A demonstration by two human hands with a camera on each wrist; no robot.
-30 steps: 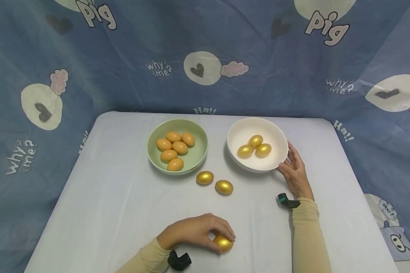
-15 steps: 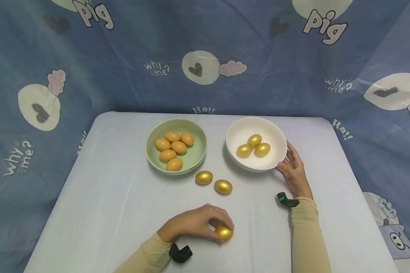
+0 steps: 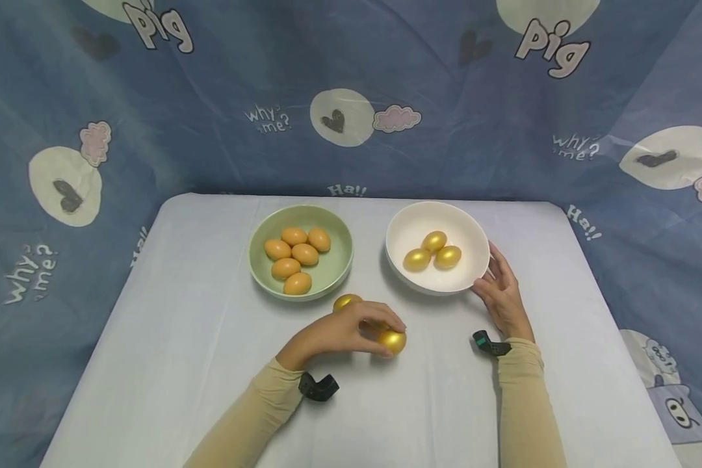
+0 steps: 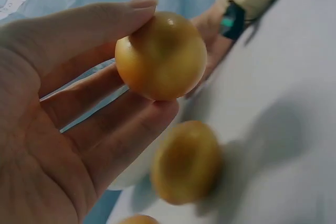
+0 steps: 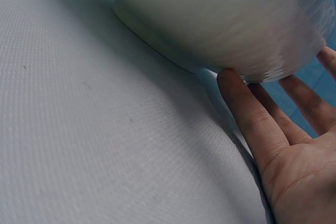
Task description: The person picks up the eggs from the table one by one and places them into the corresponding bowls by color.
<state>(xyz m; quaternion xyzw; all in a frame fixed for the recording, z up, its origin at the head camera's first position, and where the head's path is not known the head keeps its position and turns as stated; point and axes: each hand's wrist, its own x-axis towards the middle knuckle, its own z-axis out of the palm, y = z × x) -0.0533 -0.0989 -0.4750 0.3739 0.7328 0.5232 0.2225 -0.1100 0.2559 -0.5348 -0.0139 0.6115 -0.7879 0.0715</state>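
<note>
My left hand (image 3: 342, 330) pinches a gold egg (image 3: 394, 342) between thumb and fingertips, above the table; the left wrist view shows the same grip up close. Below it in that view lies another gold egg (image 4: 186, 162), which the hand mostly hides from the head camera. A further gold egg (image 3: 348, 301) peeks out behind the hand. The white bowl (image 3: 398, 224) at the back right contains three gold eggs (image 3: 435, 241). Against its right side rests my right hand (image 3: 503, 299), thumb and fairly straight fingertips (image 5: 229, 77) touching the outer wall.
To the left of the white bowl stands a green bowl (image 3: 340, 250) with several orange-yellow eggs (image 3: 297, 283). Both bowls are near the back of the white-covered table (image 3: 169, 325). Behind it hangs a blue printed curtain (image 3: 222, 149).
Holding the gold egg, my left hand has risen and travelled forward across the table, now covering one of the loose eggs. The right hand stays at the white bowl.
</note>
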